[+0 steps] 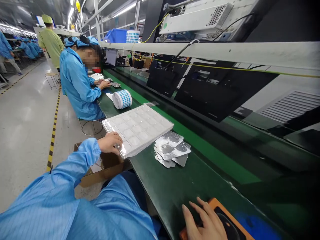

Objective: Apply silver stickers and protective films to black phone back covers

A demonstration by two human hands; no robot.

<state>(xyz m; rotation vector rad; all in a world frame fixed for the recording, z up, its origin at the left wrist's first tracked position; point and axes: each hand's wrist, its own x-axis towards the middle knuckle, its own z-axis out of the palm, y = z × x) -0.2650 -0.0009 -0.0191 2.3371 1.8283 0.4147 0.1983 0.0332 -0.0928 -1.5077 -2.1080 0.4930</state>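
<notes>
The clear plastic tray of white square pads (137,130) lies on the green bench mat (190,190), its long axis running from the near corner away to my right. My left hand (109,142) is the nearer one, its fingers curled narrowly over that near corner and gripping the edge. My right hand (206,221) is well apart, low on the mat, fingers spread wide over an orange-edged black case (225,216). Just beside the tray lie silver foil pieces (171,149), and farther along stands a roll of blue dot labels (122,99). A cardboard box (100,170) sits below the bench edge, and a co-worker (78,83) in a blue smock works farther down.
</notes>
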